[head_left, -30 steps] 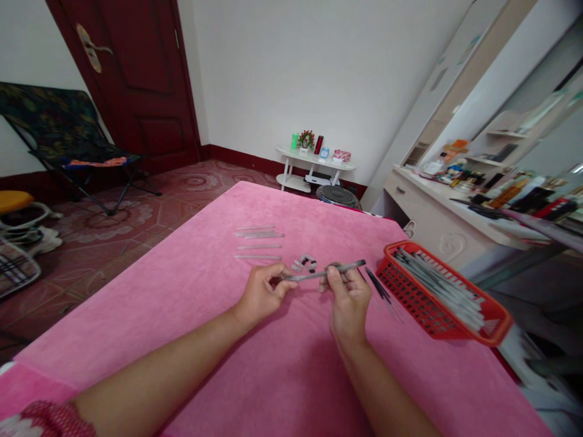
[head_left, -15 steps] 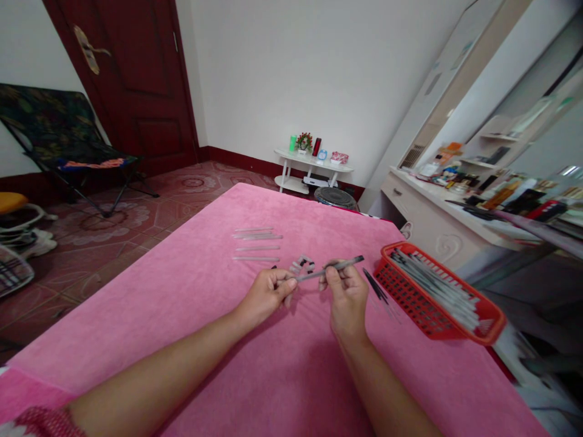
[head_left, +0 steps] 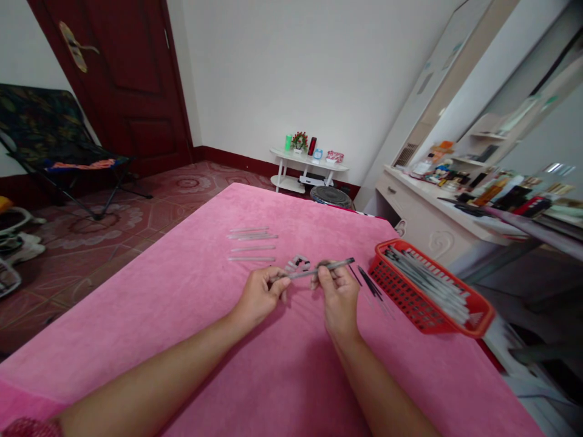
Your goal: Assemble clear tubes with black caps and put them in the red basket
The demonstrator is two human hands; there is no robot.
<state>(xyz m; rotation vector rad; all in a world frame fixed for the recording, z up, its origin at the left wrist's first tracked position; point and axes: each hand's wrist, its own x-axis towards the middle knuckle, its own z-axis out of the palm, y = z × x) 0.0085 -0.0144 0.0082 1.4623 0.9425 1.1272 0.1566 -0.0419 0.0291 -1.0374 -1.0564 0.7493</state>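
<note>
A slim grey pen (head_left: 302,274) with a dark right end spans my two hands above the pink cloth. My left hand (head_left: 260,296) is closed in a pinch on its left end. Around the barrel near the dark end, my right hand (head_left: 339,294) has its fingers closed. Just beyond the pen lies a small cluster of white and black pieces (head_left: 297,263). Several clear tubes (head_left: 252,248) are laid out in rows to the far left of the hands. Right of my right hand are thin black sticks (head_left: 371,283), with fine pale ones beside them.
A red plastic basket (head_left: 405,306) full of grey pens stands at the right edge of the pink-covered table (head_left: 182,267). Past it is a dresser (head_left: 423,209) crowded with bottles. A small white shelf table (head_left: 307,159) stands by the far wall, a folding chair (head_left: 59,145) at left.
The camera view has turned slightly, so the scene sits a little further left. Both hands keep hold of the pen, with hardly any other movement.
</note>
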